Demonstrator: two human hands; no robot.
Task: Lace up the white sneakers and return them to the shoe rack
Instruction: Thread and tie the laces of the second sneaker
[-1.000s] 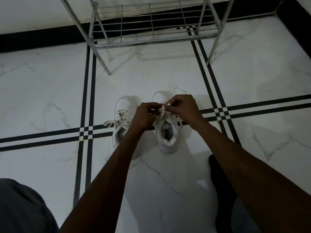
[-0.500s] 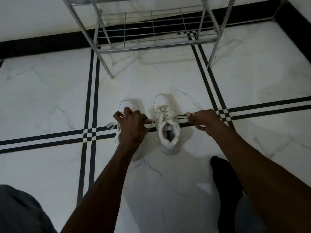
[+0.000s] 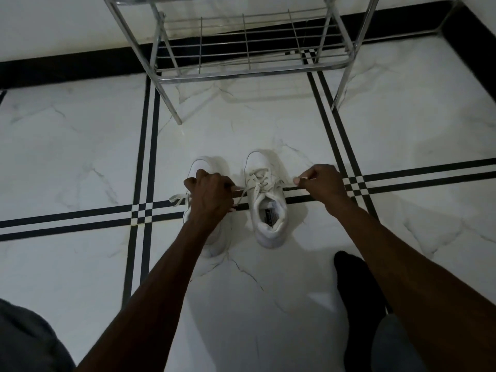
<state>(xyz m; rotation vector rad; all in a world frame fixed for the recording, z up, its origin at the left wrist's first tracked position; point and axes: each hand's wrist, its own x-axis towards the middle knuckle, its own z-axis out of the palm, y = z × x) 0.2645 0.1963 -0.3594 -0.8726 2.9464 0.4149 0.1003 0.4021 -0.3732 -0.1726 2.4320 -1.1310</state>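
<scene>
Right hand [image 3: 323,185]: thumb and forefinger pinched shut on one lace end [image 3: 288,187], drawn out sideways to the right of the right sneaker [image 3: 267,202]. Left hand [image 3: 210,196]: curled into a fist, a second lace end [image 3: 239,188] emerging from between thumb and fingers and running taut to the same shoe's eyelets. The fist sits over the left sneaker [image 3: 200,167], hiding most of its upper; whether that one is fully laced cannot be told, though a loose lace [image 3: 178,199] trails off its left side onto the floor. Both sneakers stand side by side, toes pointing toward the shoe rack [image 3: 249,72], heels toward the wearer, on white marble floor [image 3: 80,146] crossed by black stripes. Rack's bottom wire shelf holds nothing visible. A dark socked foot [image 3: 354,285] rests at lower right, near the right forearm.
</scene>
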